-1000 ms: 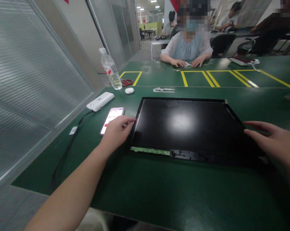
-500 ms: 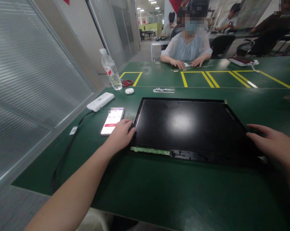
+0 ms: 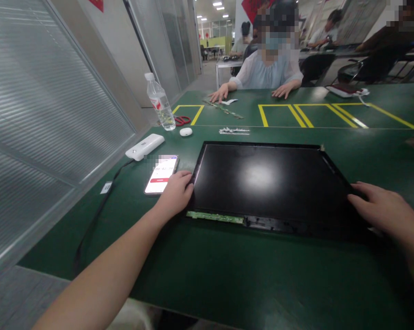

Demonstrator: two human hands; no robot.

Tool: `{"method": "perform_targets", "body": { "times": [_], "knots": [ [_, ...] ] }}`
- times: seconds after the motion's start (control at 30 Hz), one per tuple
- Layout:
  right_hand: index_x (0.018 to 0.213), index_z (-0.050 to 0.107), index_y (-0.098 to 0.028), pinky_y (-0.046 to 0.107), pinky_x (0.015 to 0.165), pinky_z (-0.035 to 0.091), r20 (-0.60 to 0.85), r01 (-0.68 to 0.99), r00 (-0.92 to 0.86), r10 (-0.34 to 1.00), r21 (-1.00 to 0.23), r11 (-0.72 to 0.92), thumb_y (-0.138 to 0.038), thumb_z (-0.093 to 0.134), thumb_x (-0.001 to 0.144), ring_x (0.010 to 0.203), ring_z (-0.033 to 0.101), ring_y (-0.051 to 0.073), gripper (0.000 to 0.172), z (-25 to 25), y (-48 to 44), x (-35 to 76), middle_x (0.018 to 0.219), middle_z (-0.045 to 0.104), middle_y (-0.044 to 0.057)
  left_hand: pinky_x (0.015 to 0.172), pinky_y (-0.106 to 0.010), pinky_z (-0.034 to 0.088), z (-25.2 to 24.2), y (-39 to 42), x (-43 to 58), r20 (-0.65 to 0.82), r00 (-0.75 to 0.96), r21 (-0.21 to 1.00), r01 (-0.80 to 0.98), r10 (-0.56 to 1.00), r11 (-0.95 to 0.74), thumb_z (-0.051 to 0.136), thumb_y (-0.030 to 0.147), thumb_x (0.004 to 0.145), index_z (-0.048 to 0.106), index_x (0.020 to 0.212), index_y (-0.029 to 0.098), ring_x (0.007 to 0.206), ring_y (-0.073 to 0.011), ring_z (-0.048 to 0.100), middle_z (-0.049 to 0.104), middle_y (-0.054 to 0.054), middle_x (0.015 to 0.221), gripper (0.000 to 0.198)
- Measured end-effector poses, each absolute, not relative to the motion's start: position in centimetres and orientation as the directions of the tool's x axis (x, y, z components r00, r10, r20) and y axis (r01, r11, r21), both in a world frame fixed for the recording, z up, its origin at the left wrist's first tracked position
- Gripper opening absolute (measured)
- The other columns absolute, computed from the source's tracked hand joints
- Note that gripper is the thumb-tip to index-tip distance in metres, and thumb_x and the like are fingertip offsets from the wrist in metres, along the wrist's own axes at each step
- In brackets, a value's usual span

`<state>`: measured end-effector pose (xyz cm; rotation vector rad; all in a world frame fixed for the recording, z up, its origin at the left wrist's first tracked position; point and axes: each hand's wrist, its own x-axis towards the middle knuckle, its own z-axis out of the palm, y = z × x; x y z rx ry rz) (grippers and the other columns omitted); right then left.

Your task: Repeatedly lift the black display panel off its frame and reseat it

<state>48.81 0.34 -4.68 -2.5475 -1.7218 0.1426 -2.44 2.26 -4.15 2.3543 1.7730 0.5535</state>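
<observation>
A black display panel (image 3: 272,183) in a thin dark frame lies flat on the green table. Along its near edge runs a narrow green circuit board (image 3: 215,217). My left hand (image 3: 176,190) is closed on the panel's left edge, thumb on the rim and the fingertips partly hidden. On the opposite side, my right hand (image 3: 382,204) grips the right edge between thumb and fingers. Just beyond my left hand lies a phone (image 3: 161,174) with a lit timer screen.
To the left are a white power bank (image 3: 145,146) with a black cable, a white earbud case (image 3: 185,132), a water bottle (image 3: 161,105) and red-handled scissors (image 3: 182,120). Thin grey strips (image 3: 233,131) lie behind the panel. Across the table sits a person (image 3: 270,68) with green strips (image 3: 224,108).
My right hand has moved left and closed onto the panel's right edge. The person opposite has slid a hand sideways, and the green strips there lie further left.
</observation>
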Motion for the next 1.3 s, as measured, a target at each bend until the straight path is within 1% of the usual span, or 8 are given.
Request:
{"method": "perform_targets", "body": {
  "times": [0.17, 0.3, 0.4, 0.5, 0.6, 0.7, 0.9, 1.3],
  "knots": [
    [0.124, 0.07, -0.01, 0.055, 0.105, 0.052, -0.031, 0.948, 0.314, 0.949, -0.044, -0.315, -0.045, 0.04, 0.083, 0.121, 0.065, 0.038, 0.062, -5.2, 0.7, 49.7, 0.136, 0.067, 0.021, 0.112, -0.051, 0.048, -3.9, 2.3, -2.4, 0.184, 0.182, 0.455, 0.855, 0.966, -0.248, 0.051, 0.023, 0.09, 0.078, 0.113, 0.015, 0.125, -0.0339, 0.063, 0.07, -0.017, 0.131, 0.036],
    [0.116, 0.073, -0.014, 0.055, 0.102, 0.055, 0.026, 0.967, 0.254, 0.967, -0.042, -0.253, -0.042, 0.042, 0.083, 0.119, 0.067, 0.037, 0.054, -5.8, 0.8, 50.7, 0.131, 0.07, 0.019, 0.116, -0.05, 0.043, -3.0, 1.8, -1.9, 0.152, 0.081, 0.641, 0.75, 0.985, -0.161, 0.056, 0.024, 0.087, 0.082, 0.108, 0.017, 0.131, -0.0355, 0.061, 0.071, -0.015, 0.134, 0.034],
    [0.117, 0.074, -0.013, 0.054, 0.103, 0.055, 0.044, 0.965, 0.259, 0.965, -0.044, -0.257, -0.041, 0.041, 0.084, 0.12, 0.067, 0.037, 0.054, -6.1, 0.7, 50.8, 0.133, 0.069, 0.018, 0.11, -0.049, 0.049, -2.3, 1.2, -1.3, 0.049, -0.049, 0.851, 0.525, 0.998, -0.016, 0.063, 0.029, 0.087, 0.081, 0.114, 0.021, 0.12, -0.0345, 0.068, 0.078, -0.009, 0.121, 0.034],
    [0.121, 0.073, -0.012, 0.052, 0.108, 0.052, 0.045, 0.958, 0.286, 0.957, -0.031, -0.285, -0.04, 0.04, 0.086, 0.124, 0.065, 0.036, 0.055, -6.1, 0.6, 50.1, 0.136, 0.067, 0.017, 0.087, -0.04, 0.061, -1.5, 0.6, -0.3, -0.18, -0.219, 0.958, 0.182, 0.959, 0.221, 0.069, 0.027, 0.088, 0.078, 0.123, 0.02, 0.088, -0.0272, 0.077, 0.082, -0.007, 0.093, 0.037],
    [0.127, 0.071, -0.01, 0.05, 0.112, 0.049, 0.025, 0.951, 0.309, 0.951, -0.02, -0.309, -0.039, 0.038, 0.088, 0.129, 0.062, 0.035, 0.058, -5.6, 0.5, 49.3, 0.14, 0.065, 0.017, 0.061, -0.03, 0.062, -0.4, 0.3, 0.6, -0.386, -0.251, 0.923, -0.109, 0.888, 0.37, 0.067, 0.015, 0.091, 0.074, 0.132, 0.022, 0.058, -0.0193, 0.072, 0.08, -0.005, 0.074, 0.042],
    [0.13, 0.069, -0.006, 0.049, 0.114, 0.047, -0.009, 0.949, 0.316, 0.949, -0.014, -0.316, -0.037, 0.037, 0.089, 0.132, 0.06, 0.035, 0.061, -5.1, 0.4, 48.8, 0.143, 0.062, 0.018, 0.047, -0.025, 0.057, 0.4, 0.2, 1.2, -0.452, -0.248, 0.886, -0.232, 0.857, 0.401, 0.064, 0.01, 0.093, 0.071, 0.136, 0.021, 0.051, -0.0182, 0.07, 0.077, -0.004, 0.068, 0.045],
    [0.133, 0.068, -0.006, 0.048, 0.112, 0.049, -0.038, 0.952, 0.306, 0.951, 0.018, -0.305, -0.036, 0.036, 0.09, 0.131, 0.06, 0.034, 0.061, -4.7, 0.4, 48.9, 0.145, 0.061, 0.018, 0.043, -0.027, 0.058, 0.9, 0.2, 1.6, -0.486, -0.219, 0.86, -0.29, 0.846, 0.419, 0.062, 0.007, 0.094, 0.061, 0.147, 0.022, 0.051, -0.0215, 0.073, 0.078, -0.005, 0.069, 0.056],
    [0.136, 0.066, -0.005, 0.047, 0.117, 0.044, -0.04, 0.947, 0.321, 0.946, 0.003, -0.321, -0.037, 0.034, 0.093, 0.135, 0.057, 0.033, 0.063, -5.0, 0.1, 48.9, 0.149, 0.058, 0.017, 0.049, -0.024, 0.06, 0.7, 0.2, 1.7, -0.462, -0.132, 0.843, -0.373, 0.877, 0.387, 0.056, 0.007, 0.097, 0.06, 0.145, 0.016, 0.048, -0.017, 0.071, 0.078, -0.005, 0.074, 0.049]
  ]
}}
